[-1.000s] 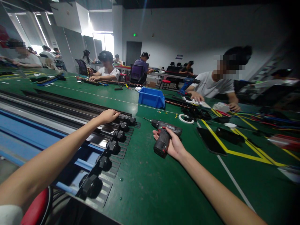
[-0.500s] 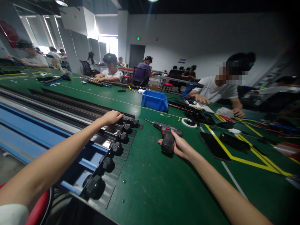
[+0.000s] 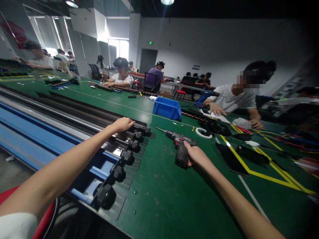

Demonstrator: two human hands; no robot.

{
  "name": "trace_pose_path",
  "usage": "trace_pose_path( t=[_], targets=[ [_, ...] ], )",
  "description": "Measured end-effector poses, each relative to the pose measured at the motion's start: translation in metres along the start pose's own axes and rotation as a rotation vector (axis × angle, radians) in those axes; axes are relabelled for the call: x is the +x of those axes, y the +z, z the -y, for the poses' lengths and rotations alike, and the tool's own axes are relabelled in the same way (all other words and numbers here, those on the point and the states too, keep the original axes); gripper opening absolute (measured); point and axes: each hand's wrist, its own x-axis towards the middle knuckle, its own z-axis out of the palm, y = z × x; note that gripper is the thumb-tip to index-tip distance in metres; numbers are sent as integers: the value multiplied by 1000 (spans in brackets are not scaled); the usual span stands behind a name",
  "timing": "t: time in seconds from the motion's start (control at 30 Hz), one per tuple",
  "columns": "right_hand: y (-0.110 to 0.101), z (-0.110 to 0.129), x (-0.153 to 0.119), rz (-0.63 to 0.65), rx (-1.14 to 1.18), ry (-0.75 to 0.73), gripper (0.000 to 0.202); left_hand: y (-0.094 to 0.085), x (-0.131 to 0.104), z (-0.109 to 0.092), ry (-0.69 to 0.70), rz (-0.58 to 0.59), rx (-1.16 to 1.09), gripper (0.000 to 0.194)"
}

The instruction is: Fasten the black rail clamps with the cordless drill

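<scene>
My right hand [image 3: 193,153] is at a black and red power drill [image 3: 181,147], its thumb and fingers closed on the grip. The drill lies low over the green table, its long thin bit pointing left. My left hand [image 3: 124,124] rests on the far end of a row of long dark metal profiles [image 3: 99,113], its fingers curled over the top one. Black round cable glands [image 3: 128,157] with slotted flat brackets line the ends of the profiles.
Beyond the drill sit a blue bin [image 3: 166,108] and a white ring [image 3: 203,133]. On the right are a dark flat panel [image 3: 231,158], yellow tape lines and wires. Across the table a person [image 3: 234,96] works near a blue drill [image 3: 205,97].
The whole view has shifted slightly, so the scene sits a little further right and down. My right thumb and fingers have changed position slightly on the drill grip.
</scene>
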Motion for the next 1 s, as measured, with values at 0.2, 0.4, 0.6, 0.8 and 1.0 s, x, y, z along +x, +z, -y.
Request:
trace_pose_path(
  t=[0.2,0.4,0.6,0.8,1.0],
  targets=[
    [-9,23,-45,-390,-379,-299,34,0,-1,0,-8,-1,8,60],
    [38,82,-61,-141,55,-633,28,0,0,-1,-27,-11,3,58],
    [130,101,5,-307,110,-786,41,-1,-1,-3,-36,-8,15,59],
    [152,82,21,-323,60,-875,33,-1,0,-3,-28,7,12,60],
    [148,80,19,-313,27,-888,31,-1,1,-4,-22,0,35,62]
  ],
)
